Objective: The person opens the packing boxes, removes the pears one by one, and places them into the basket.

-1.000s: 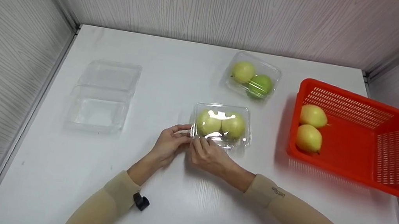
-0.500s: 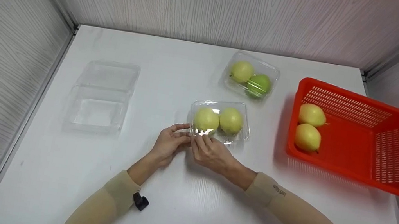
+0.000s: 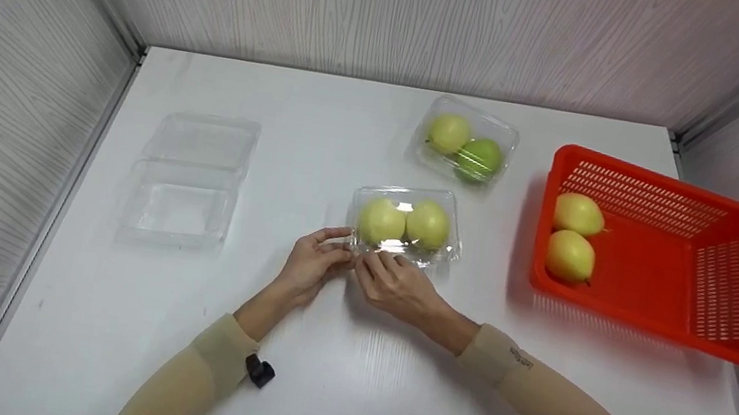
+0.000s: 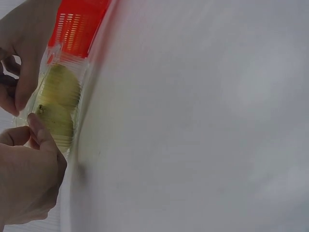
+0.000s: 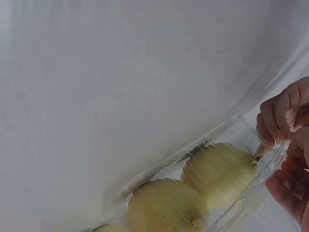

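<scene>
A clear plastic clamshell box [image 3: 408, 192] holding two yellow-green pears [image 3: 382, 222] sits near the middle of the white table. My left hand [image 3: 310, 268] pinches the rim at its near left corner between thumb and fingers. Right beside it, my right hand [image 3: 400, 290] grips the near edge with curled fingers. In the left wrist view, the fingertips of the left hand [image 4: 31, 169] and right hand [image 4: 24, 58] come close together at the rim. Through the ribbed wall in the right wrist view, the pears [image 5: 219, 169] show their stems. The exact finger contact is partly hidden.
Behind stands another clear box [image 3: 428, 110] with a yellow and a green pear inside. An opened clear clamshell [image 3: 188, 173] lies at left. At right, a red plastic basket [image 3: 655, 257] holds two yellow pears [image 3: 571, 256] along its left side.
The box has shifted slightly away from me and turned a little, and the glare on its lid has changed. Both hands stay at the near left corner, the right moving only slightly.
</scene>
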Demonstrator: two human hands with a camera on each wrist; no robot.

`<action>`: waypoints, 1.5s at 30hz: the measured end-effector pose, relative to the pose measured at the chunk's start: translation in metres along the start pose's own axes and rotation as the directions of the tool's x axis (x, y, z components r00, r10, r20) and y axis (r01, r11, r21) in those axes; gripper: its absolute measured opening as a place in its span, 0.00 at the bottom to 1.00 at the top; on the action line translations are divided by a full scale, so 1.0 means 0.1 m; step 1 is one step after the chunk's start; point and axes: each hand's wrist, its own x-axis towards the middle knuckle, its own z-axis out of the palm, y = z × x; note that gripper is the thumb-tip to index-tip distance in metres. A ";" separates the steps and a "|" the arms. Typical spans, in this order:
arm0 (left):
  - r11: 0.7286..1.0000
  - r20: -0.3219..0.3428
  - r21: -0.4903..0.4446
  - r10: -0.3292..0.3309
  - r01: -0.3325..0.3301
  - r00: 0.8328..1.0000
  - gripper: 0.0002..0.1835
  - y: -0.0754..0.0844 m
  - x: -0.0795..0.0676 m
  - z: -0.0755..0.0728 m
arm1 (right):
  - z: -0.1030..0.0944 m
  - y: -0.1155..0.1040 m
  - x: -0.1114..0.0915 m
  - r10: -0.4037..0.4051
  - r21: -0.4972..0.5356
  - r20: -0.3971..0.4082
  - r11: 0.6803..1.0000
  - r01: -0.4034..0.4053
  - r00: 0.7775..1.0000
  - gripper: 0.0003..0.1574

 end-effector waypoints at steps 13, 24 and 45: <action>1.000 0.028 0.005 0.004 -0.004 1.000 0.25 0.03 0.01 -0.06 | -0.02 0.14 -0.23 0.039 0.057 -0.042 0.998 -0.036 0.998 0.21; 1.000 0.030 0.003 0.008 -0.008 1.000 0.25 0.04 0.01 -0.07 | -0.06 0.25 -0.42 0.052 0.090 -0.054 0.995 -0.047 0.997 0.22; 1.000 0.043 0.004 -0.007 0.007 0.999 0.24 0.07 0.00 -0.09 | -0.13 0.53 -0.86 0.060 0.104 -0.022 0.993 -0.057 0.998 0.19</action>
